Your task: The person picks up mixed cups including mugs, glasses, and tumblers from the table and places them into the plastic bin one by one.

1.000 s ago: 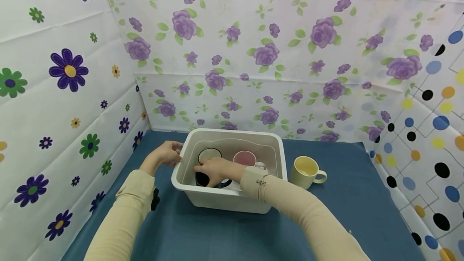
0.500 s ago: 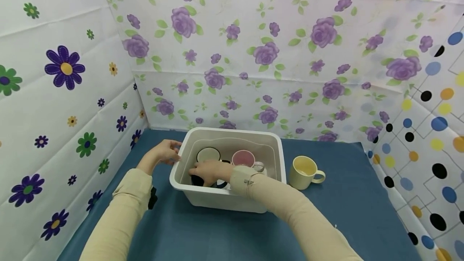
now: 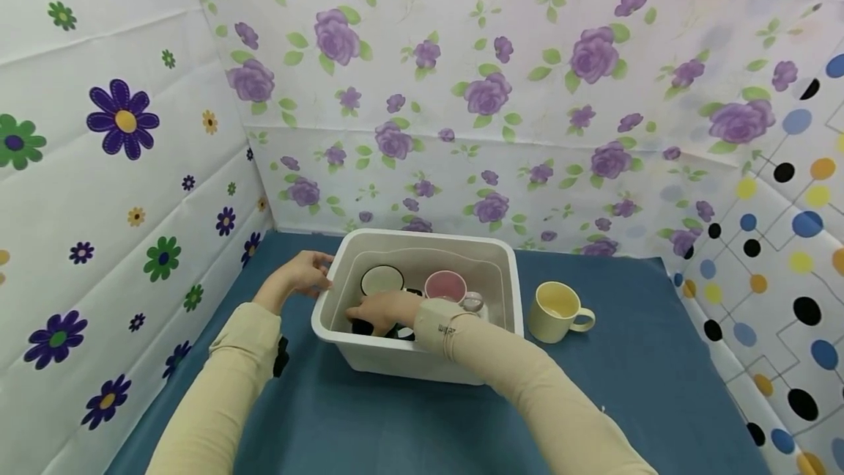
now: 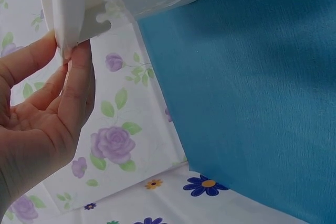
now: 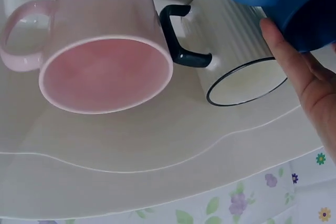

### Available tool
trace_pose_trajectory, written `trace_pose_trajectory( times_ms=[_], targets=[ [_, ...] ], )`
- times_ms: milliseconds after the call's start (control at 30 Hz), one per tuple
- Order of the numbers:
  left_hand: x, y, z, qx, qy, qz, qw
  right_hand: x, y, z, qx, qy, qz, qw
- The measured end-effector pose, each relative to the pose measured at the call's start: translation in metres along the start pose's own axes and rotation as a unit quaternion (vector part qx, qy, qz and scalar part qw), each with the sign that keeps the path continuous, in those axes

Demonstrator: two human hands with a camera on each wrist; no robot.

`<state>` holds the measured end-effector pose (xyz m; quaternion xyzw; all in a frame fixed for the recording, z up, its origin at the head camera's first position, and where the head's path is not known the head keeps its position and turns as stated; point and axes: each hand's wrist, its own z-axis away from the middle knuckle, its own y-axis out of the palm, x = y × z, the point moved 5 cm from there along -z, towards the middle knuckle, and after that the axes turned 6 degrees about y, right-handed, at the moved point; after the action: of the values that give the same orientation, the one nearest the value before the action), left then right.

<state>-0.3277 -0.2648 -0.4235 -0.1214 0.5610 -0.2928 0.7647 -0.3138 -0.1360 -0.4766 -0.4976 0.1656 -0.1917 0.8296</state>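
Observation:
My left hand [image 3: 300, 275] pinches the left rim of a white plastic bin [image 3: 428, 363] between thumb and fingers, as the left wrist view [image 4: 52, 90] shows. My right hand [image 3: 381, 311] is down inside the bin at its near left, holding a dark blue mug [image 5: 299, 3]. In the right wrist view a finger lies along that mug's side; the rest of the grip is partly cut off. Beside it, towards the back, a cream mug [image 5: 228, 38] with a black rim and dark handle stands in the bin. A pink mug [image 5: 105, 19] stands to its right.
A yellow mug [image 3: 552, 312] stands on the blue tablecloth [image 3: 633, 343] just right of the bin. Flowered sheets [image 3: 422, 94] hang behind and at the left. A dotted sheet [image 3: 791, 262] hangs at the right.
My right hand has shifted slightly left and down in the bin with the blue mug, uncovering more of the cream mug and its handle. The left hand keeps its hold on the rim.

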Motion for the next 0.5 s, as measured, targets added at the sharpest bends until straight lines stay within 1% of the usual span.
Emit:
trace_pose_trajectory(
  times_ms=[67, 200, 267, 367, 500],
  targets=[
    [-0.0008, 0.001, -0.0003, 0.001, 0.001, -0.001, 1.0, -0.0027, 0.0013, 0.0032, 0.009, 0.004, -0.017, 1.0],
    [-0.0021, 0.0013, 0.0012, 0.004, 0.0, -0.005, 1.0, -0.0081, 0.0082, 0.0067, 0.049, 0.019, -0.075, 0.996],
    [-0.003, 0.0003, 0.0019, 0.002, 0.001, -0.007, 1.0, -0.0093, 0.0094, 0.0067, 0.054, 0.022, -0.084, 0.995],
    [-0.0042, -0.0007, 0.0024, -0.001, 0.004, -0.006, 1.0, -0.0098, 0.0063, 0.0056, 0.032, 0.028, -0.064, 0.997],
    [-0.0037, 0.001, 0.0026, 0.001, 0.004, -0.005, 1.0, -0.0074, 0.0045, 0.0048, 0.005, 0.019, -0.001, 1.0]
  ],
)
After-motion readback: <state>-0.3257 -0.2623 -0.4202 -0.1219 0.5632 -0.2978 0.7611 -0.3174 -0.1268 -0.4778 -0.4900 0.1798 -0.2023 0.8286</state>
